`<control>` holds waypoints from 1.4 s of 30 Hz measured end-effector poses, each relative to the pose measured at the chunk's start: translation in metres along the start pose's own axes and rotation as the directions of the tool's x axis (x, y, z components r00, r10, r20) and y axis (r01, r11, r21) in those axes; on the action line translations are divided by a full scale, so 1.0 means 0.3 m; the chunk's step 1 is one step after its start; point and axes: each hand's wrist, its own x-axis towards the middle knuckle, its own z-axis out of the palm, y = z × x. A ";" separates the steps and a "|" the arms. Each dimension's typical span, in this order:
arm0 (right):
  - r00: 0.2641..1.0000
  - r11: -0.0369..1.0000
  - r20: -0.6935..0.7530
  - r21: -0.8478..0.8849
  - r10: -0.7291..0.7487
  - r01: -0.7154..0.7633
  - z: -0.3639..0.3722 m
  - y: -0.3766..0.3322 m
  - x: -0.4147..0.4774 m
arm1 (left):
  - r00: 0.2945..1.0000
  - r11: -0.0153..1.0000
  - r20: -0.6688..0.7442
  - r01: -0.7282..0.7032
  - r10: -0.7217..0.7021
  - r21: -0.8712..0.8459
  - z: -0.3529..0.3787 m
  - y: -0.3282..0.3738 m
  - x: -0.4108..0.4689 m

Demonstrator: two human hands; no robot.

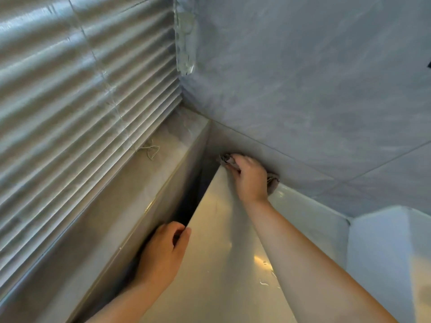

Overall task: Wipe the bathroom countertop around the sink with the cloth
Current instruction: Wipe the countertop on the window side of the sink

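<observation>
Glossy countertop [219, 264] fills lower centre. Right hand [250, 180] grips the cloth [273, 183] on its far corner, centre frame; left hand [163, 250] curls over the left edge. Judged midway (sink unseen); nearer surface likely remains.

The glossy pale countertop [221, 252] narrows toward its far end, where a crumpled grey cloth [226, 159] lies, held down under the right hand [250, 179].

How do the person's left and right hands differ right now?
The right hand presses a crumpled grey cloth into the far corner of the glossy white countertop; the left hand holds no cloth. The left hand grips the countertop's left edge, nearer the camera. Both have curled fingers.
</observation>
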 end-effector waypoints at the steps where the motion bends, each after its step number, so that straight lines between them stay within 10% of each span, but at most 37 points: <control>1: 1.000 1.000 -0.001 0.012 0.005 -0.005 0.004 0.003 0.000 | 1.000 1.000 -0.005 -0.017 0.017 -0.006 0.005 -0.008 0.003; 18: 0.958 0.965 0.282 0.233 0.047 -0.116 -0.095 -0.081 -0.233 | 0.998 0.983 -0.053 0.016 -0.026 -0.180 0.039 -0.043 0.011; 24: 0.993 0.992 -0.071 0.084 0.098 -0.092 -0.224 0.055 -0.106 | 0.997 0.980 -0.073 0.022 -0.037 -0.196 0.057 -0.057 0.014; 29: 0.994 0.995 -0.083 -0.080 -0.065 0.058 -0.153 0.135 -0.093 | 0.997 0.978 -0.068 0.023 -0.038 -0.207 0.063 -0.067 0.015; 42: 0.977 0.969 0.012 0.128 0.214 -0.214 -0.119 0.117 -0.173 | 0.997 0.977 -0.055 0.041 -0.053 -0.211 0.052 -0.057 0.014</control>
